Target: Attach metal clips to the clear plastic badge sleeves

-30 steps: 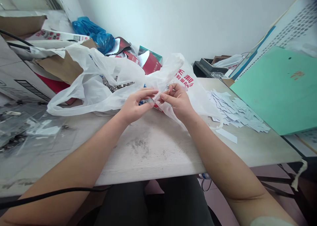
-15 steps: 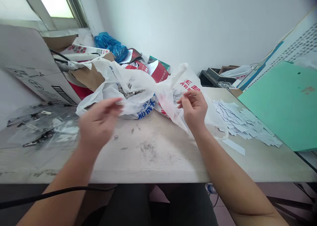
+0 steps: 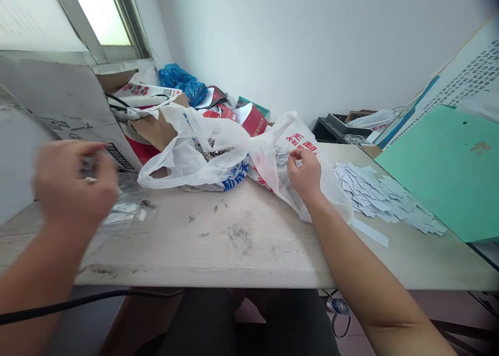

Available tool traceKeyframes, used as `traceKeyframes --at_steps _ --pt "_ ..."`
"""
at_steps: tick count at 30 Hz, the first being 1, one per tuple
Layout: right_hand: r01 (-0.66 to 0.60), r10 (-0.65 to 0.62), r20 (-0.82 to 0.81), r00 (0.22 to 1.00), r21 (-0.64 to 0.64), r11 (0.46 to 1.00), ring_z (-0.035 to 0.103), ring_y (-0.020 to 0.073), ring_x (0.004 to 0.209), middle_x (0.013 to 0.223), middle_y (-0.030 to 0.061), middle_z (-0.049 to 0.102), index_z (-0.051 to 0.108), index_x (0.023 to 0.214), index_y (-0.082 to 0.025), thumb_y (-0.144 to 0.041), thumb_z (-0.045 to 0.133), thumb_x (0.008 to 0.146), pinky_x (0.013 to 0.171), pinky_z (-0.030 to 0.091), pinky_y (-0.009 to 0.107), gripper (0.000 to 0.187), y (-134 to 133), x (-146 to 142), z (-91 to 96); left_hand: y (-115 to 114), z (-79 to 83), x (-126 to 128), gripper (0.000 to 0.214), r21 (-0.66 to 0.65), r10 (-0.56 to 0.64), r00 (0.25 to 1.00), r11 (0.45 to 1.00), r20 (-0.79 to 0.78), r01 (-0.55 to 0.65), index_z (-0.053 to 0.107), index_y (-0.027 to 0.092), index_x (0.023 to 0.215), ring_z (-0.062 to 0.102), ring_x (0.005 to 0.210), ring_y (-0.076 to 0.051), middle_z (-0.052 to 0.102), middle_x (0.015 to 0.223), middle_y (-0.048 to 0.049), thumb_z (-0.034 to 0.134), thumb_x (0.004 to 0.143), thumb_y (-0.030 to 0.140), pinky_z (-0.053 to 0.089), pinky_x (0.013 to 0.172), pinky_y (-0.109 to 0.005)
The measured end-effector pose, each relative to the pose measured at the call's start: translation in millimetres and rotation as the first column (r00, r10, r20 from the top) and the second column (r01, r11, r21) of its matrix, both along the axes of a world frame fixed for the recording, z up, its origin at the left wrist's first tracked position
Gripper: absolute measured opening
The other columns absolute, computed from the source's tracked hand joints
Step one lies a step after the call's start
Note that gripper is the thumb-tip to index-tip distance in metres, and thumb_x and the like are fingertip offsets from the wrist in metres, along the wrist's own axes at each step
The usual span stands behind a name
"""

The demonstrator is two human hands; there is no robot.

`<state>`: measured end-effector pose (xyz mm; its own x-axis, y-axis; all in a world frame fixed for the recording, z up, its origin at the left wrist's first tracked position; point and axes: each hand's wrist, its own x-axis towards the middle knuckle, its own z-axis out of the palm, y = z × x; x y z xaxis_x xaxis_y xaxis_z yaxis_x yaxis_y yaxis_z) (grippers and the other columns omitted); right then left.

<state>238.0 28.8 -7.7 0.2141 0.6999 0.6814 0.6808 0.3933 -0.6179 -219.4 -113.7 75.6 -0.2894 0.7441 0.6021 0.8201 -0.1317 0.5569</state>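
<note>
Right hand [image 3: 306,175], seen from the head camera, rested against the red-printed plastic bag [image 3: 290,137]. Its thumb and forefinger were closed in a pinch on a small white piece [image 3: 298,163] at the bag's opening. Whether that piece was paper or bag film could not be determined. Left hand [image 3: 74,184] was raised over the left end of the table [image 3: 241,252], well apart from that bag, with fingers curled. Motion blur prevented any reading of its grip or contents. Clear sachets [image 3: 127,210] lay on the table just beside the left hand. A blue-printed plastic bag [image 3: 195,163] lay between the two hands, touching the red-printed one. A pile of white paper slips [image 3: 384,197] lay to the right of the right hand, beside a green board [image 3: 440,174]. A cardboard box [image 3: 66,106] stood behind the left hand.
</note>
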Motion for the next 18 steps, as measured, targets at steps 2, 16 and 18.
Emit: traceKeyframes --at_steps 2,16,18 --pt "-0.020 0.020 0.003 1.000 0.051 0.998 0.075 0.0311 0.098 0.100 0.0104 0.082 0.068 0.094 -0.027 -0.030 0.063 0.093 0.101 0.060 0.053 0.006 -4.9 1.9 -5.1 26.6 4.2 56.5 0.031 0.087 -0.098 0.960 0.988 -0.261 0.125 0.087 0.029 0.118 0.081 0.125 -0.036 0.089 0.125 -0.0047 0.063 0.106 0.045 0.065 0.117 -0.055" --pt "-0.125 0.133 -0.127 0.983 0.075 0.989 0.073 0.0265 0.087 0.100 0.0086 0.082 0.073 0.096 -0.027 -0.039 0.066 0.095 0.086 0.064 0.046 0.014 -9.5 7.4 -7.3 205.9 -27.9 131.9 0.043 -0.741 -0.445 0.785 0.671 -0.431 -0.027 0.090 0.018 0.128 0.078 0.129 -0.041 0.086 0.133 -0.0212 0.081 0.090 0.038 0.057 0.116 -0.049" --pt "-0.135 0.143 -0.124 0.982 0.071 0.988 0.073 0.0267 0.088 0.102 0.0088 0.082 0.074 0.097 -0.027 -0.039 0.067 0.095 0.087 0.065 0.047 0.014 -11.4 6.9 -6.7 202.2 -27.9 127.9 0.033 -0.724 -0.433 0.786 0.690 -0.441 -0.026 0.090 0.020 0.119 0.078 0.123 -0.040 0.087 0.127 -0.0197 0.078 0.093 0.036 0.059 0.110 -0.047"
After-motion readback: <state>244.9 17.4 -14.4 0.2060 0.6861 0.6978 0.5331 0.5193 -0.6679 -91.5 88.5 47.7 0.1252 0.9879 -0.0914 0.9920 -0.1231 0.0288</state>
